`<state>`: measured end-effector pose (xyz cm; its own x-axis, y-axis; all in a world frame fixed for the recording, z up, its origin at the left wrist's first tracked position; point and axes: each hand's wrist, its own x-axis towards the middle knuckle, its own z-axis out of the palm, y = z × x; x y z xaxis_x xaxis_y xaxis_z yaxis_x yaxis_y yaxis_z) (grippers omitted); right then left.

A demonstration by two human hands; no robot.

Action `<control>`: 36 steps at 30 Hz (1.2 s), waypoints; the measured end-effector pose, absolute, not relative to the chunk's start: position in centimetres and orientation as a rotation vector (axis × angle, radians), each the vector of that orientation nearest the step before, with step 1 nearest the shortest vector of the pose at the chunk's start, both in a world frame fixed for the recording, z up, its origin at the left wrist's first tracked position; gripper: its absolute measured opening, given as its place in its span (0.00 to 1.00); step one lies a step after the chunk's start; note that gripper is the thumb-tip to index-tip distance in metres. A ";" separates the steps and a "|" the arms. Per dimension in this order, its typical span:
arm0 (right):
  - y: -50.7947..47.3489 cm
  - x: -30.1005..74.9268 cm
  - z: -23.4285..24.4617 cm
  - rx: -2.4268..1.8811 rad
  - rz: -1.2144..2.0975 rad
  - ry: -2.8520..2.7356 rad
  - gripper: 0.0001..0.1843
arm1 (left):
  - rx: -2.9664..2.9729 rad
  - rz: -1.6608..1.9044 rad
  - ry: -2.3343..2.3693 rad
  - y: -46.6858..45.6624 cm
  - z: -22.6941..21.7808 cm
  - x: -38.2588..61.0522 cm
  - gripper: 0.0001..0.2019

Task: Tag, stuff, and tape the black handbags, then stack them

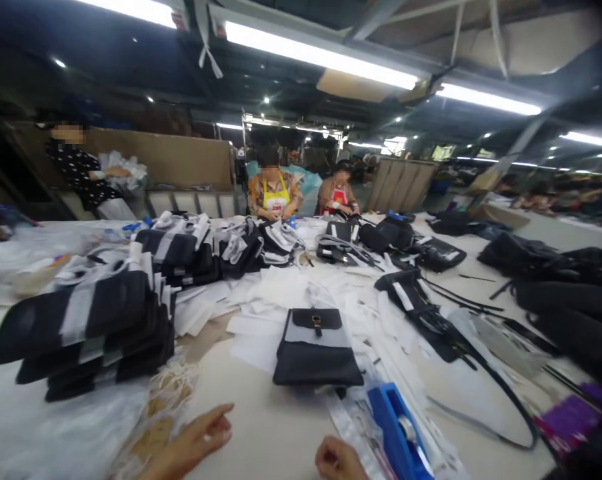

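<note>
My left hand [201, 440] is at the bottom of the view, fingers stretched forward and nothing in them. To its right, my right hand [338, 459] has its fingers curled in; whatever they may hold is hidden. Beyond both hands lies a small black and grey flap bag [318, 363] with a gold-coloured buckle, touched by neither. A blue tape dispenser [398, 427] sits just right of my right hand. Near my left hand is a bundle of brown tags with white strings [168, 393].
A stack of black bags with white wrapping [105, 307] rises at the left. White paper sheets [281, 290] cover mid-table. More black bags and straps [421, 307] lie at the right. Two co-workers [275, 193] sit across the table; another person [83, 167] stands far left.
</note>
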<state>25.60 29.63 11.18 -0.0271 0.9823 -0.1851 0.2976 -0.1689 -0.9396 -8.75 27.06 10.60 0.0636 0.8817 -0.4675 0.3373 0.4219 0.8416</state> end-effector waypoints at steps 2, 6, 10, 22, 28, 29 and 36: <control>32.7 28.2 11.4 -1.505 1.261 -1.303 0.08 | 1.043 0.656 1.561 30.8 10.9 -7.2 0.43; 39.1 32.3 12.0 -1.468 1.195 -0.888 0.13 | 1.152 0.741 1.621 37.7 11.7 -4.1 0.41; 40.0 33.0 10.1 -1.500 1.150 -0.706 0.20 | 1.444 0.722 1.696 44.7 12.3 -0.5 0.31; 37.6 25.4 6.2 -0.993 1.728 0.079 0.25 | 1.925 0.421 1.759 57.2 8.4 12.1 0.22; 39.8 22.8 6.0 -0.925 1.729 0.106 0.23 | 2.026 0.353 1.832 56.5 5.6 13.0 0.26; 39.9 22.6 5.8 -0.943 1.709 0.122 0.24 | 2.038 0.354 1.832 56.1 5.3 13.2 0.26; 42.0 19.9 4.6 -1.265 1.571 -0.376 0.29 | 2.043 0.379 1.893 53.5 5.2 13.7 0.26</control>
